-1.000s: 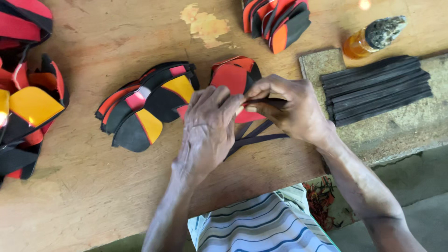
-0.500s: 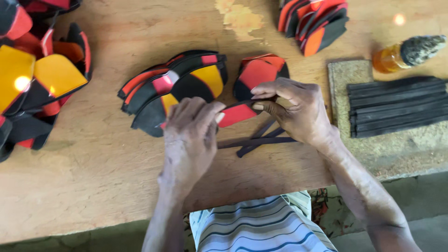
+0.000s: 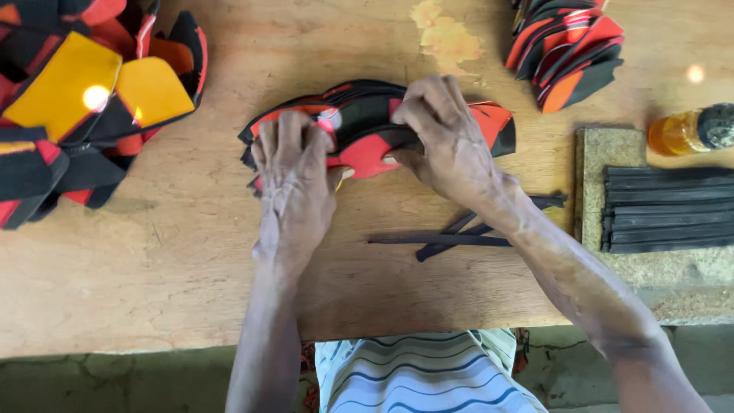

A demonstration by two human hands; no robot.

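Observation:
Both hands grip a red and black sandal sole [image 3: 365, 155] just above a wooden table [image 3: 191, 268]. My left hand [image 3: 294, 172] clamps its left end, fingers curled over the top. My right hand [image 3: 443, 138] pinches its right end. Under and behind it lies a fanned pile of red, black and yellow soles [image 3: 359, 107]. A few loose black rubber straps [image 3: 459, 237] lie on the wood near my right wrist.
A heap of yellow, orange and black soles [image 3: 84, 107] fills the far left. Another stack of red and black soles [image 3: 569, 53] sits at the far right. A stone slab [image 3: 596, 160] carries a bundle of black straps [image 3: 665, 208], with an amber bottle [image 3: 684, 130] beside it.
Both hands have moved up over the fanned pile with the sole held between them. The loose straps that lay under my right hand now lie uncovered on the wood.

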